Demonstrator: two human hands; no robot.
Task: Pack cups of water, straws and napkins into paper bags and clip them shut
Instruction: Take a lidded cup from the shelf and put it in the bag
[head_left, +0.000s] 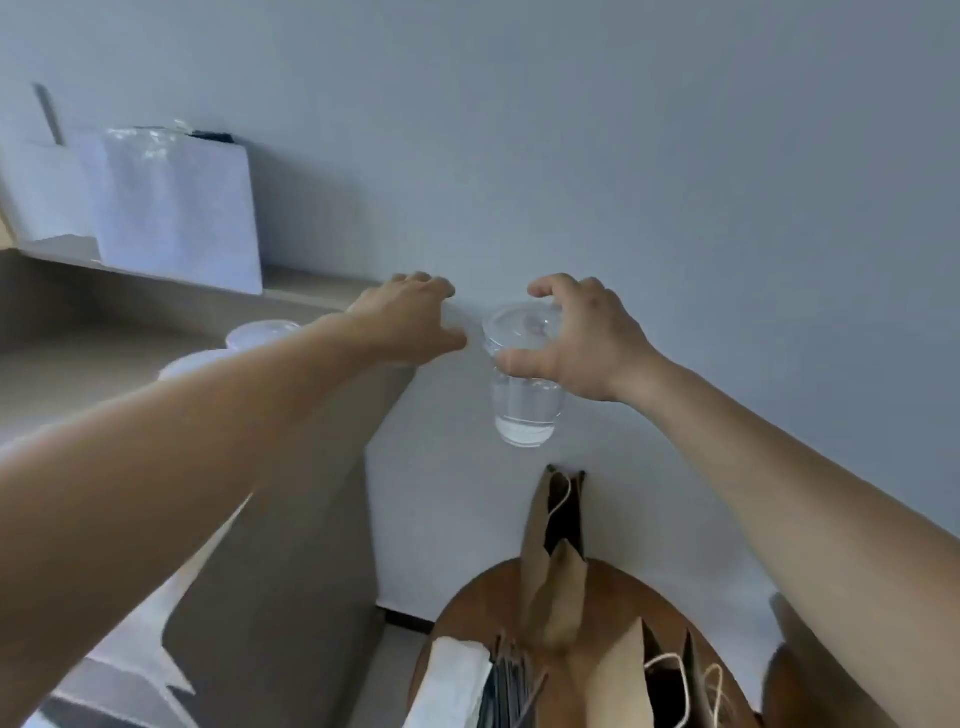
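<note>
My right hand (576, 343) grips a clear lidded cup of water (525, 410) from above by its rim and holds it in the air in front of the wall, above an open brown paper bag (553, 566). My left hand (410, 325) reaches over the far end of the counter (104, 395) with its fingers bent downward; what lies under it is hidden. Two more lidded cups (260, 332) (189, 364) stand on the counter behind my left forearm. Below, a white stack of napkins (452, 680) lies next to dark straws (506, 686).
A round wooden table (467, 608) at the bottom carries the upright bags, including a second brown bag (618, 675) with string handles. White paper bags (176, 208) lean on a ledge at the back left. A grey wall fills the background.
</note>
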